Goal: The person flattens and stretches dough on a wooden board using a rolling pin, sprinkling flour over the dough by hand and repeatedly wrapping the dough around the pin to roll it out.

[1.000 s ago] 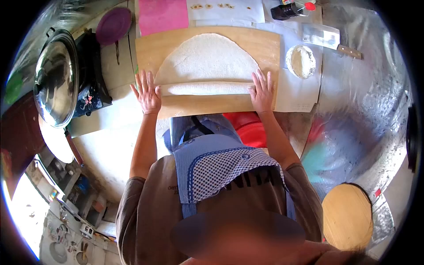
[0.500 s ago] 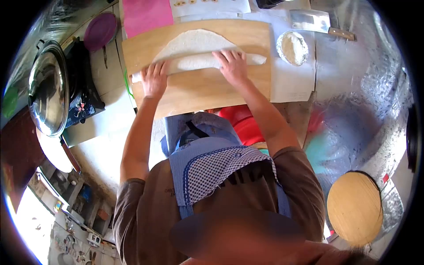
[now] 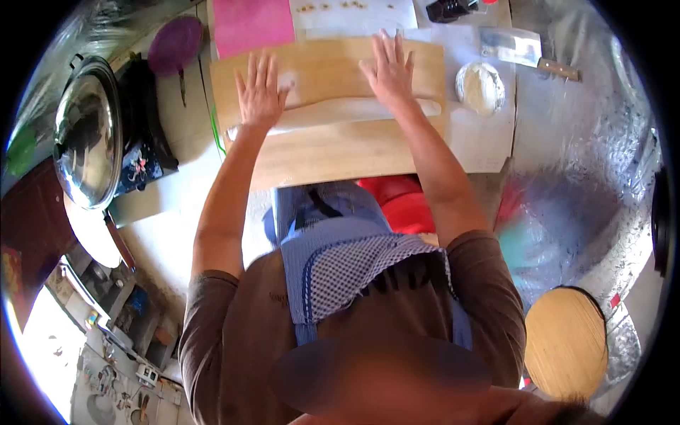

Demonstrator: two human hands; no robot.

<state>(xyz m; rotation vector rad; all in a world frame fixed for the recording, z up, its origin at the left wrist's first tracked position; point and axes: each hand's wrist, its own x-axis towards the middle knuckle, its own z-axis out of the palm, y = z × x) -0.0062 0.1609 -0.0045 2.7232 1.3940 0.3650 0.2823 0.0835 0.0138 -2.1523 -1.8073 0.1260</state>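
Note:
A long roll of dough (image 3: 327,112) lies across the wooden board (image 3: 333,152), with its ends near the board's left and right sides. My left hand (image 3: 261,92) is spread flat, fingers apart, with its palm and wrist over the left part of the roll. My right hand (image 3: 391,71) is likewise spread, its heel at the roll's right part and its fingers stretched toward the board's far edge. Neither hand grips anything. No flat sheet of dough shows on the board; part of the roll is hidden under my wrists.
Right of the board are a bowl of flour (image 3: 480,88) and a cleaver (image 3: 511,47). A dark jar (image 3: 448,10) and pink sheet (image 3: 253,27) lie beyond it. On the left are a lidded pan (image 3: 88,132) and purple plate (image 3: 175,46). A round wooden board (image 3: 567,343) is low right.
The half-round sheet of dough has been rolled up into the long roll. My hands have moved forward past it, and their fingers, curled over the roll half a second ago, are now spread.

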